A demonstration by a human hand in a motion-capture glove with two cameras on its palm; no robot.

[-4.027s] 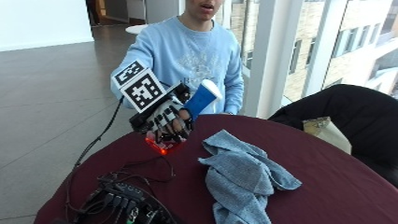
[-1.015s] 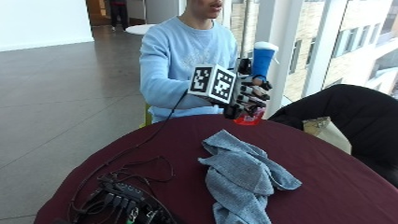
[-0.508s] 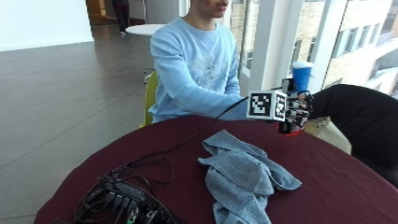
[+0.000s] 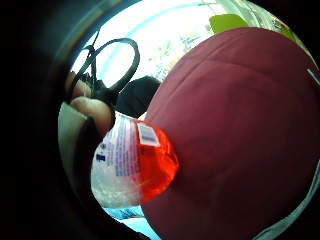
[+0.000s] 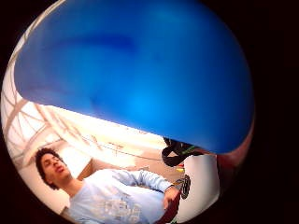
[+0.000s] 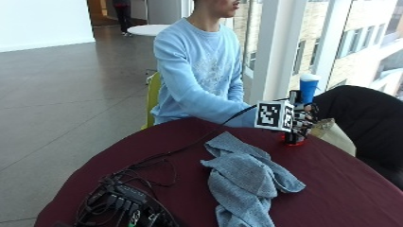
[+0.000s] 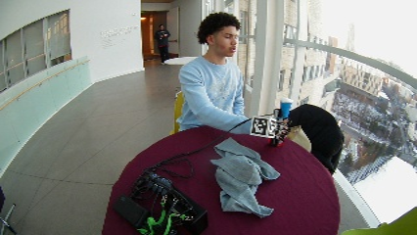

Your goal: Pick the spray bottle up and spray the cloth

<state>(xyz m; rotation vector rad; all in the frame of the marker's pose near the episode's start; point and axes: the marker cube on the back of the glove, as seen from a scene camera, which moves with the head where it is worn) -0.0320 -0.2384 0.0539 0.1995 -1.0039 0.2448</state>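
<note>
Outside view puts the spray bottle (image 6: 303,109) right of centre, upright on its long axis, blue top up and red base at the round maroon table (image 6: 353,189), with the gloved right hand (image 6: 300,122) curled around its middle. Crumpled blue-grey cloth (image 6: 249,182) sprawls lower centre, apart from the bottle. Black cable bundle (image 6: 123,203) sits lower left.

Spray bottle's (image 6: 306,99) middle hidden behind the gloved right hand (image 6: 302,124), its nozzle unreadably small.
</note>
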